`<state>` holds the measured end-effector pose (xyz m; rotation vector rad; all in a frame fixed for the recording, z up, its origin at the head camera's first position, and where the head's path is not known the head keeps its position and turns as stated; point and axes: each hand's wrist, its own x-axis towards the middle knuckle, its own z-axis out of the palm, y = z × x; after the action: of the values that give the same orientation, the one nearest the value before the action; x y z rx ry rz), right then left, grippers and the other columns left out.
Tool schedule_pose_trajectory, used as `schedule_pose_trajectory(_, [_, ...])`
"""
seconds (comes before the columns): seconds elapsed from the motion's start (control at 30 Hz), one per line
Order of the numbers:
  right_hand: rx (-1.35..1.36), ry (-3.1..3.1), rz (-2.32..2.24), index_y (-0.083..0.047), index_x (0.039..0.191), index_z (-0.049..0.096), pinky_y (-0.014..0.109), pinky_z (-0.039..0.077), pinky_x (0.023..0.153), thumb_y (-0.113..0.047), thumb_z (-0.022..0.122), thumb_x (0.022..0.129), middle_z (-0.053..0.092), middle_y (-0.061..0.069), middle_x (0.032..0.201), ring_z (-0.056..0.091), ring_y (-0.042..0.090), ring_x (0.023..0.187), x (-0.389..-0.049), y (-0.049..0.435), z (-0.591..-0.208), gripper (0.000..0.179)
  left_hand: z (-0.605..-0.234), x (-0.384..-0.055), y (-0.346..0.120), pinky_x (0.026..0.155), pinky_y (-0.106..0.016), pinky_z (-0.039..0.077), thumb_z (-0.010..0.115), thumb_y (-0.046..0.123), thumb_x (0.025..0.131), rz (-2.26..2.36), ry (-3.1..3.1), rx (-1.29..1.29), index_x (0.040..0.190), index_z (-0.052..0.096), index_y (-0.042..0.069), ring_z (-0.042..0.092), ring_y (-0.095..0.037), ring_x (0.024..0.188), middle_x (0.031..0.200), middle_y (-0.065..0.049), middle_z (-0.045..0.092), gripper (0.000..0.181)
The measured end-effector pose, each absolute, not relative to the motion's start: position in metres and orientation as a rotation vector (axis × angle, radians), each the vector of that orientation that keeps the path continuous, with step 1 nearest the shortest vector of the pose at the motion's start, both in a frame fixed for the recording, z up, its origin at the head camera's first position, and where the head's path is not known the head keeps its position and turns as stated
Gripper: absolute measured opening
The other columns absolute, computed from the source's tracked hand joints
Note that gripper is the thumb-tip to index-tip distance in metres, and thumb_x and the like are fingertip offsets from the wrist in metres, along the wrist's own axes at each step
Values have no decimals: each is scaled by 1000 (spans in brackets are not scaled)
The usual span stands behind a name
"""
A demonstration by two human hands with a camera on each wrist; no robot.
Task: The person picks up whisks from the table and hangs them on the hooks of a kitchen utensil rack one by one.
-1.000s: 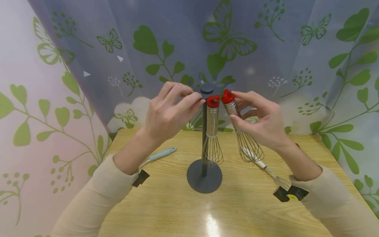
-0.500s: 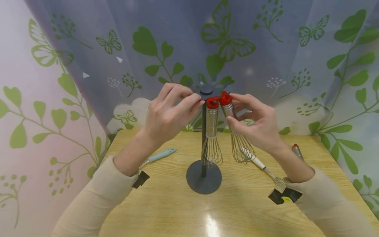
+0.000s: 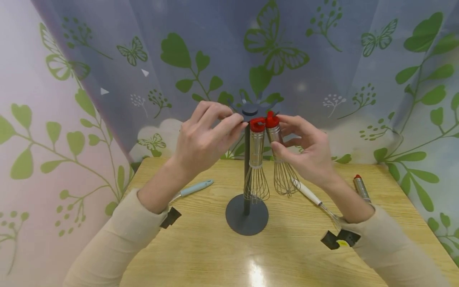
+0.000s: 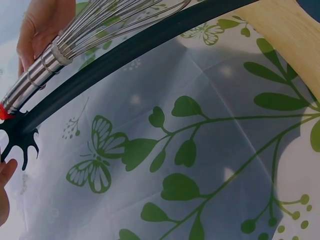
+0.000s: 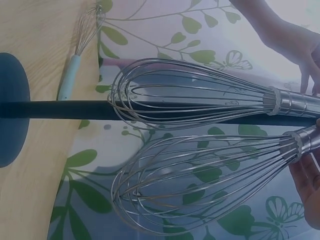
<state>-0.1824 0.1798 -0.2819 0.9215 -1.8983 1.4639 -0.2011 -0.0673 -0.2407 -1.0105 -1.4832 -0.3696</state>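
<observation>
A dark utensil stand with a round base and curved hooks on top stands on the table. One whisk, steel-handled with a red loop end, hangs from its front. My left hand pinches the stand's top at a hook, left of that whisk. With thumb and fingers my right hand grips the steel handle of a second, matching whisk. Its red end is at a hook on the right, close beside the hanging whisk. In the right wrist view both wire heads, the hanging one and the held one, lie side by side.
On the wooden table, a whisk with a light blue handle lies left of the stand. To the right lie a white-handled whisk and a red-tipped steel handle, partly behind the right forearm. A leaf-patterned curtain hangs behind.
My right hand has moved left with its whisk, bringing the red end in to the hook beside the hanging whisk. My left hand has stayed at the stand's top.
</observation>
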Motion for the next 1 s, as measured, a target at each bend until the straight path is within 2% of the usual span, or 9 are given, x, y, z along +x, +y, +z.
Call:
schedule_pose_trajectory(0.4, [915, -1910, 1454, 15, 131, 62, 16, 62, 73, 22, 72, 80, 69, -22, 110, 70, 0, 95, -183, 179, -285, 52, -241, -201, -66, 62, -32, 60, 82, 10, 91, -369, -1486, -1016, 94, 78, 7, 62, -25, 85, 89, -7, 69, 6])
schedule_pose_trajectory(0.63, [911, -1894, 1478, 16, 130, 61, 17, 62, 75, 21, 72, 81, 69, -21, 110, 70, 1, 95, -185, 175, -287, 50, -242, -203, -67, 70, -34, 61, 81, 11, 92, -380, -1488, -1010, 93, 78, 4, 61, -28, 84, 90, -11, 69, 8])
schedule_pose_trajectory(1.0, [891, -1864, 1531, 19, 130, 58, 16, 61, 76, 22, 70, 81, 69, -22, 116, 68, 2, 96, -186, 171, -292, 51, -241, -203, -67, 67, -34, 61, 82, 9, 91, -392, -1484, -1021, 94, 78, 5, 61, -27, 84, 90, -9, 69, 6])
